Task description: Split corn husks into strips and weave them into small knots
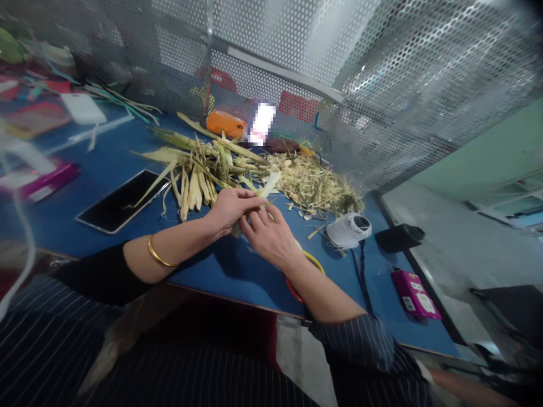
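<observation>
Both hands meet above the front middle of the blue table. My left hand [227, 212] is closed, with thumb and fingertips pinching a pale corn husk strip [270, 183] whose end sticks up past the fingers. My right hand [271, 234] is closed on the lower part of the same strip, its fingertips touching those of the left. The part between the fingers is hidden. Just beyond them lies a bundle of dried corn husks [197, 183], some tied into long lobes. To its right spreads a heap of shredded husk bits [318, 183].
A tablet [123, 200] lies at the left. A white thread spool [348, 230], a black roll [399, 238] and a purple pack [416, 294] stand at the right. An orange packet [226, 123] and a lit phone [262, 123] sit before the perforated metal screen [280, 68].
</observation>
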Available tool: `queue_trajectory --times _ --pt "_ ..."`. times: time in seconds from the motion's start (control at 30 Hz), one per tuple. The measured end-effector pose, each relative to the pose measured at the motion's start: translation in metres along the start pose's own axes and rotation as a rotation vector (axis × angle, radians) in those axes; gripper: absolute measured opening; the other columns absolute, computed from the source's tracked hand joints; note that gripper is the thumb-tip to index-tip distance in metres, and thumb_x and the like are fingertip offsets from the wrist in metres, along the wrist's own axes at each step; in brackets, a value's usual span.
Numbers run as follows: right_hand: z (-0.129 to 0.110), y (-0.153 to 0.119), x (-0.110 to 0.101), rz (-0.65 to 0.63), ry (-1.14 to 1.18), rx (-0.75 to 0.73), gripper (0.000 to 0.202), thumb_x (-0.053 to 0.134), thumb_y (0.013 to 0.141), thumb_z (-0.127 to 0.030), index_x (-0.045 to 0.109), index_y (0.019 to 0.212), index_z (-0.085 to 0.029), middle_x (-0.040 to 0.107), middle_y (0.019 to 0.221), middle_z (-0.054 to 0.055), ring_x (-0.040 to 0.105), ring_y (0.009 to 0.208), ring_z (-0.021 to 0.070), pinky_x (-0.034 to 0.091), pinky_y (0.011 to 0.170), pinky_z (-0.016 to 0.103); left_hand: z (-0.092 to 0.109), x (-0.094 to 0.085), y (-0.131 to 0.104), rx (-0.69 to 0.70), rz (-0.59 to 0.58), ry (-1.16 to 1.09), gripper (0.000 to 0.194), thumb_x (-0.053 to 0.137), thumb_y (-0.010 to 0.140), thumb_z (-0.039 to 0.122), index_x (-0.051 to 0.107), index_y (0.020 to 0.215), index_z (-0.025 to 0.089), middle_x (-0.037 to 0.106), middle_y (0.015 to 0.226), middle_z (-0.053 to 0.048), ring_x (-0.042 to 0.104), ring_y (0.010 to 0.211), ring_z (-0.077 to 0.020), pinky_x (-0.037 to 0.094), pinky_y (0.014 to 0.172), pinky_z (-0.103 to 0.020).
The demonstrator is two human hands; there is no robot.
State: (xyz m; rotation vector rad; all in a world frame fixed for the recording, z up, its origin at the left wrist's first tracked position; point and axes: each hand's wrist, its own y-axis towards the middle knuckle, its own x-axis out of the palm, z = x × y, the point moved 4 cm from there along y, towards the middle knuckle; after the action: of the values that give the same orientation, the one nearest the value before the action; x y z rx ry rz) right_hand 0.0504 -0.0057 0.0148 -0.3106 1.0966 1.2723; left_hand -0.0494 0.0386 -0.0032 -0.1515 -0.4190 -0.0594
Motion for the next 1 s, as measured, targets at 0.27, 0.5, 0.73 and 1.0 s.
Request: queue_trajectory --times 0.27,0.5,0.73,1.0 --pt "0.014 -0.018 0.002 0.237 0.089 0.127 0.020 0.040 0.094 -0.015 0.060 0.095 -0.014 0.061 0.077 0.005 0.052 0.073 0.0174 0.038 0.086 0.035 0.002 0.002 0.003 -0.004 -0.147 0.128 0.021 0.081 0.058 0.022 0.064 0.063 0.011 0.060 0.059 0.002 0.053 0.055 -0.0068 0.040 0.054 -0.019" --pt "0.014 -0.022 -0.003 0.319 0.115 0.035 0.018 0.043 0.092 -0.012 0.060 0.096 -0.015 0.065 0.080 0.006 0.057 0.080 0.0167 0.041 0.088 0.034 0.007 0.004 -0.003 0.090 -0.102 0.226 0.026 0.079 0.062 0.030 0.061 0.059 0.012 0.055 0.056 0.003 0.046 0.050 -0.0052 0.036 0.049 -0.018" --pt "0.006 -0.022 -0.011 0.321 0.101 -0.127 0.015 0.046 0.093 -0.014 0.061 0.092 -0.016 0.062 0.073 0.003 0.057 0.075 0.0156 0.044 0.091 0.035 0.010 0.004 -0.006 0.117 -0.022 0.230 0.023 0.081 0.060 0.028 0.064 0.062 0.012 0.060 0.059 0.001 0.062 0.062 -0.0123 0.048 0.057 -0.021" --pt "-0.005 -0.023 -0.018 0.310 0.110 -0.294 0.017 0.047 0.093 -0.015 0.063 0.093 -0.011 0.061 0.073 0.004 0.053 0.067 0.0152 0.046 0.081 0.036 0.010 0.001 -0.003 0.101 0.046 0.172 0.028 0.084 0.058 0.029 0.069 0.073 0.010 0.070 0.071 -0.006 0.068 0.064 -0.0167 0.055 0.059 -0.026"
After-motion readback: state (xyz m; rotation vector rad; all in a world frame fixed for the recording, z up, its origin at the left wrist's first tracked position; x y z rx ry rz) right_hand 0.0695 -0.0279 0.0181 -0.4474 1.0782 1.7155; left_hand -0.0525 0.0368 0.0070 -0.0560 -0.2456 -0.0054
